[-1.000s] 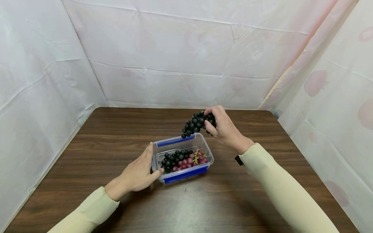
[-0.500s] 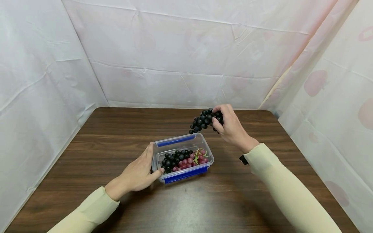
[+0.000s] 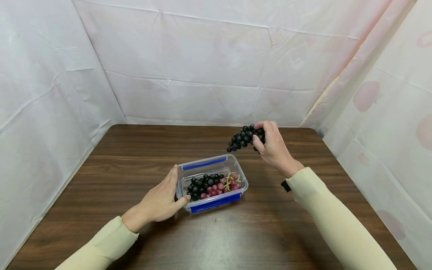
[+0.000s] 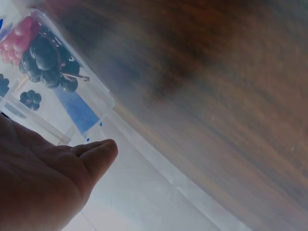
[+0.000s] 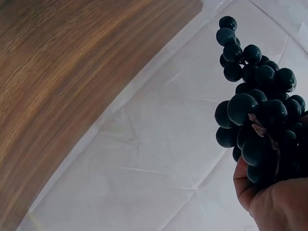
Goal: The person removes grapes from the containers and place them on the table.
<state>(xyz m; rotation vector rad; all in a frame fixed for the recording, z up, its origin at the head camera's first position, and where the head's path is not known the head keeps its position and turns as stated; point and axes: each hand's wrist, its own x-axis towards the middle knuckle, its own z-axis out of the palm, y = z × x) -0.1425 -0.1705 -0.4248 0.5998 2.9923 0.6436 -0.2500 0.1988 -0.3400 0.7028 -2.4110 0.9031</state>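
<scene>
A bunch of black grapes is up off the table, its narrow end pointing left, gripped between the thumb and fingers of my right hand. In the right wrist view this black grape bunch shows a brown stem, and part of the hand is cut off by the frame. To the lower left stands a lidless clear plastic container with blue side clips. Inside it lie black grapes on the left and red grapes with a green stem on the right. My left hand rests against the container's left end, fingers straight.
A dark brown wooden table carries the container. White sheeting hangs behind the table and along both sides. A black band shows at the right sleeve's cuff.
My right hand has moved right and slightly up, carrying the black grape bunch away from above the container's far rim. The left hand and the container have stayed in place.
</scene>
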